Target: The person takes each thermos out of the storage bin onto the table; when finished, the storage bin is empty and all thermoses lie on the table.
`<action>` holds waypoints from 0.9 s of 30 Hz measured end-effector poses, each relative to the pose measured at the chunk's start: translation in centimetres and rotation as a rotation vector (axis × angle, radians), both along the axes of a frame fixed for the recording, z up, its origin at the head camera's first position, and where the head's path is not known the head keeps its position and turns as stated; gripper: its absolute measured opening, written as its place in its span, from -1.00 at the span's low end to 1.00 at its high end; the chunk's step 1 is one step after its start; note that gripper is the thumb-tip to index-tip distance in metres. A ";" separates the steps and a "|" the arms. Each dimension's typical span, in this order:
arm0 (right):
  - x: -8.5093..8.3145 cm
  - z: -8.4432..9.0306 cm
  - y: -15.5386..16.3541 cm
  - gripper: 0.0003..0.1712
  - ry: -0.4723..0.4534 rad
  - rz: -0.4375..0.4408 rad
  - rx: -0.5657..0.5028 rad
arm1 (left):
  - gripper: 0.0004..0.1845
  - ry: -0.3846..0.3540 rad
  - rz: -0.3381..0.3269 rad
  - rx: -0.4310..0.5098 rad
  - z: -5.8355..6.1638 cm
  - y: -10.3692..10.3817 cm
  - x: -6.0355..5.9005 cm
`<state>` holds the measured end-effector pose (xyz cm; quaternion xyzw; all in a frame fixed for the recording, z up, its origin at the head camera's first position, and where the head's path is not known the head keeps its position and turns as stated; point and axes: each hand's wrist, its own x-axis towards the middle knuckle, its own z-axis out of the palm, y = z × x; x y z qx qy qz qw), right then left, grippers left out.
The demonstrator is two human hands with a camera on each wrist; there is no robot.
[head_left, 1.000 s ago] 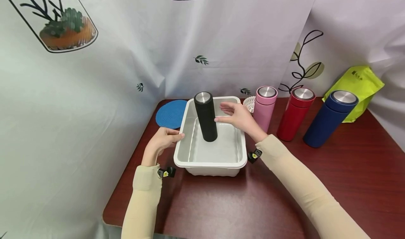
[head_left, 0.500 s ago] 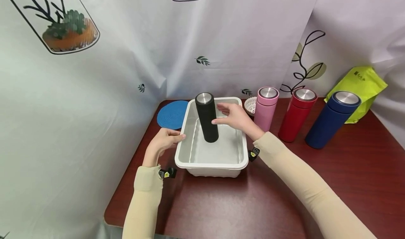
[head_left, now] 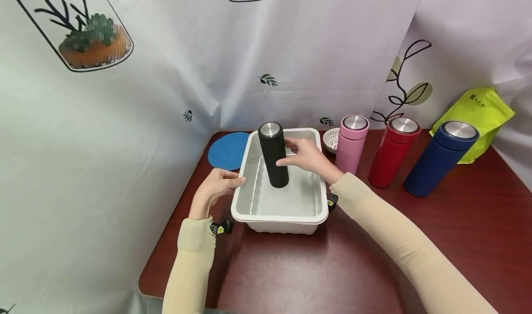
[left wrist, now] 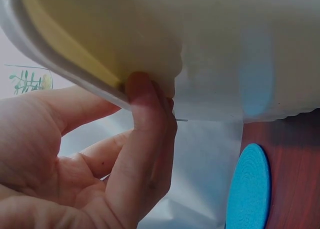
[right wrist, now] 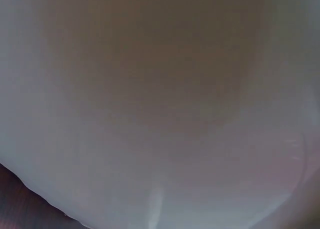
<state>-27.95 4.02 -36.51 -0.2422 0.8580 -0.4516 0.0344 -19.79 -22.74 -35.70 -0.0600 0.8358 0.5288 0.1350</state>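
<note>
A black thermos bottle (head_left: 273,152) with a silver lid top stands upright in a white plastic basin (head_left: 281,219). My right hand (head_left: 306,155) reaches over the basin's right rim and holds the bottle from its right side, thumb across the front, fingertips hidden behind it. My left hand (head_left: 219,184) pinches the basin's left rim. In the left wrist view, fingers press the outer wall of the basin (left wrist: 215,54) beneath that rim. The right wrist view is filled by the blurred basin wall (right wrist: 125,154); the hand's grip is not visible there.
Upright to the right of the basin are a pink thermos (head_left: 352,143), a red thermos (head_left: 392,152) and a blue thermos (head_left: 439,159). Behind them sits a lime-green bag (head_left: 478,115). A blue round mat (head_left: 228,150) lies back left, and a white woven basket (head_left: 330,140) behind the basin's right side.
My right hand has moved left onto the black thermos, its thumb now across the bottle's front. My left hand stays on the rim. The whole view has shifted slightly.
</note>
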 end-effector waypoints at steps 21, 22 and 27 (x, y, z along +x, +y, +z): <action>-1.0 -0.3 -0.7 -0.19 -0.031 0.023 0.064 | -0.57 -0.007 0.018 -0.031 0.0 0.4 -0.1; -1.0 -0.3 -0.7 -0.21 -0.026 0.024 0.063 | -0.56 -0.007 0.017 -0.029 0.0 0.4 -0.1; -0.9 -0.3 -1.2 -0.26 0.007 0.029 0.051 | -0.56 0.001 0.016 -0.018 -0.1 0.2 0.0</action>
